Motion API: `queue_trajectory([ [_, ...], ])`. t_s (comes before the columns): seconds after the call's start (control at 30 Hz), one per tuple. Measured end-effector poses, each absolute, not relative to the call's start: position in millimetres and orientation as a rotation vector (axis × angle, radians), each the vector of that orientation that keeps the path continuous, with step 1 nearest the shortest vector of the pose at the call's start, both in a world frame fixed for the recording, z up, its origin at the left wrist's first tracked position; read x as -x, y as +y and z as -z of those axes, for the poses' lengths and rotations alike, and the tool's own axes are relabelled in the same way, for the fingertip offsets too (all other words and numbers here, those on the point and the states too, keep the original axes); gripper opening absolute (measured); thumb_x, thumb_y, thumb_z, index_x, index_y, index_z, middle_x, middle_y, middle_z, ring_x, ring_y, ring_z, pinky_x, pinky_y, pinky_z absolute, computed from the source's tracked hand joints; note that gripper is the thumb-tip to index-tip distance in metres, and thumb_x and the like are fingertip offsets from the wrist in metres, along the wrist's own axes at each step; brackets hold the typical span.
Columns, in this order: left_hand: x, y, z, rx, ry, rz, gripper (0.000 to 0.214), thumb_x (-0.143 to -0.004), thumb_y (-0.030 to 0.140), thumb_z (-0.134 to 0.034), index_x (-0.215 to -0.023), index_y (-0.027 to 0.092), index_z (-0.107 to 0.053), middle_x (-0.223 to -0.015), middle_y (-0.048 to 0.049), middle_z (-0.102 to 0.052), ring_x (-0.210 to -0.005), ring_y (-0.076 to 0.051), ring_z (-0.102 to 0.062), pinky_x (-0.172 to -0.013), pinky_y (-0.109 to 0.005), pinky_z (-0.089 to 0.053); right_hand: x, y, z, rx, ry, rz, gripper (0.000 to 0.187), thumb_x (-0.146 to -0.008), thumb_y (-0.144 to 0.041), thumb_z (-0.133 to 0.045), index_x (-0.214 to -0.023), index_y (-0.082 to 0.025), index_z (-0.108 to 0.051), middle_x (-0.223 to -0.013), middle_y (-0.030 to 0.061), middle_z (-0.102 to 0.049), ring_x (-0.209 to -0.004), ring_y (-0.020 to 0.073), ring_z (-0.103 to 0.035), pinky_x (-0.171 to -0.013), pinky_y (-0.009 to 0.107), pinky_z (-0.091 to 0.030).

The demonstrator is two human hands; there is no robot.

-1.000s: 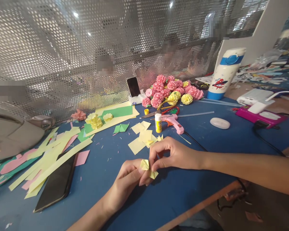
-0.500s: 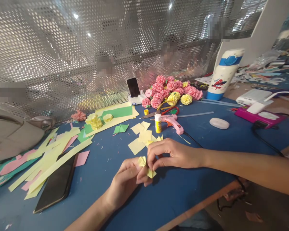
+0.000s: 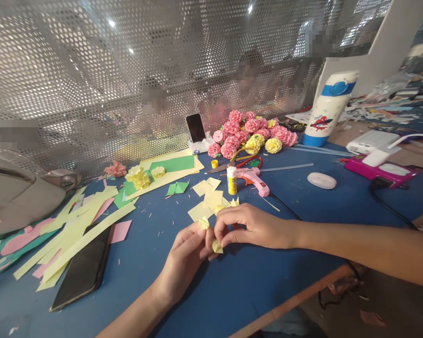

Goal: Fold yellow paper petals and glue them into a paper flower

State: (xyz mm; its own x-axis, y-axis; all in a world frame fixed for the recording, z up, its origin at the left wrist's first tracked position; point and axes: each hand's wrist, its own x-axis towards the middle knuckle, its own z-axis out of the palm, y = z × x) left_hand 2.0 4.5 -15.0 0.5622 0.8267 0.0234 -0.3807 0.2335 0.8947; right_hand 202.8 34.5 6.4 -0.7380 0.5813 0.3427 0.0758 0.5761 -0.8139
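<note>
My left hand (image 3: 185, 251) pinches a small folded piece of yellow paper (image 3: 203, 223) between thumb and forefinger. A second yellow paper piece (image 3: 217, 246) sits lower, by my left fingers, and my right hand (image 3: 245, 226) grips it with thumb and fingertips. Both hands touch above the blue table (image 3: 254, 286). Just behind them lie yellow paper squares (image 3: 200, 211), with a few small folded bits. An uncapped-looking yellow glue stick (image 3: 231, 182) stands upright beside a pink glue gun (image 3: 255, 180).
Pink and yellow paper flowers (image 3: 232, 127) are heaped at the back, near scissors (image 3: 223, 167). On the left, paper strips (image 3: 77, 225) overlap a black phone (image 3: 82, 270). At right are a bottle (image 3: 329, 110), a white mouse (image 3: 322, 180) and a magenta power strip (image 3: 380, 170).
My left hand has risen slightly with its folded yellow paper. The lower yellow piece has shifted up and left, while my right hand has barely moved.
</note>
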Motion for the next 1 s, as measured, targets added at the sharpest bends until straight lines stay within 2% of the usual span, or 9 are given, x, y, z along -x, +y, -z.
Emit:
queue_trajectory([
  [0.23, -0.1, 5.3, 14.6, -1.122, 0.576, -0.889, 0.038, -0.092, 0.036, -0.056, -0.062, 0.015, -0.049, -0.061, 0.0011, -0.040, -0.064, -0.013, -0.036, -0.062, -0.025, -0.031, -201.6, 30.9, -5.5, 0.653, -2.168, -1.116, 0.011, -0.092, -0.025, -0.064, -0.086, -0.016, -0.063, -0.083, -0.0016, -0.063, -0.075, 0.0106, -0.055, -0.069, 0.021, -0.040],
  [0.37, -0.2, 6.6, 15.3, -1.140, 0.583, -0.884, 0.037, -0.091, 0.036, -0.058, -0.061, 0.015, -0.050, -0.059, 0.0021, -0.038, -0.061, -0.013, -0.034, -0.061, -0.025, -0.030, -201.6, 29.9, -4.0, 0.698, -2.143, -1.231, 0.014, -0.092, -0.029, -0.065, -0.086, -0.016, -0.063, -0.083, -0.0015, -0.064, -0.075, 0.0113, -0.056, -0.069, 0.021, -0.041],
  [0.53, 1.3, 7.9, 16.6, -1.165, 0.604, -0.867, 0.036, -0.092, 0.037, -0.057, -0.063, 0.016, -0.051, -0.058, 0.0027, -0.035, -0.061, -0.013, -0.032, -0.060, -0.026, -0.027, -201.4, 28.1, -5.1, 0.731, -2.069, -1.338, 0.010, -0.089, -0.024, -0.067, -0.085, -0.016, -0.064, -0.082, -0.0016, -0.064, -0.075, 0.0105, -0.057, -0.070, 0.021, -0.043],
  [0.67, 3.0, 8.5, 17.6, -1.254, 0.668, -0.839, 0.039, -0.092, 0.041, -0.056, -0.063, 0.016, -0.051, -0.060, 0.0024, -0.036, -0.061, -0.013, -0.030, -0.060, -0.027, -0.025, -199.7, 27.6, -4.6, 0.756, -1.956, -1.550, 0.021, -0.086, -0.034, -0.070, -0.084, -0.014, -0.062, -0.082, 0.0010, -0.066, -0.067, 0.0099, -0.059, -0.060, 0.020, -0.044],
  [0.77, 3.6, 8.9, 18.8, -1.295, 0.688, -0.829, 0.040, -0.093, 0.042, -0.054, -0.063, 0.016, -0.049, -0.061, 0.0017, -0.037, -0.063, -0.013, -0.031, -0.061, -0.027, -0.024, -197.9, 27.8, -2.9, 0.758, -1.879, -1.651, 0.028, -0.084, -0.039, -0.073, -0.084, -0.013, -0.061, -0.082, 0.0025, -0.066, -0.065, 0.0092, -0.058, -0.059, 0.021, -0.046],
  [1.0, 4.0, 8.8, 20.7, -1.295, 0.650, -0.823, 0.038, -0.096, 0.038, -0.049, -0.065, 0.016, -0.047, -0.063, 0.0005, -0.042, -0.065, -0.014, -0.035, -0.063, -0.028, -0.026, -194.8, 28.1, 2.1, 0.700, -1.766, -1.725, 0.029, -0.081, -0.038, -0.075, -0.082, -0.013, -0.060, -0.080, 0.0033, -0.066, -0.066, 0.0096, -0.059, -0.060, 0.021, -0.048],
])
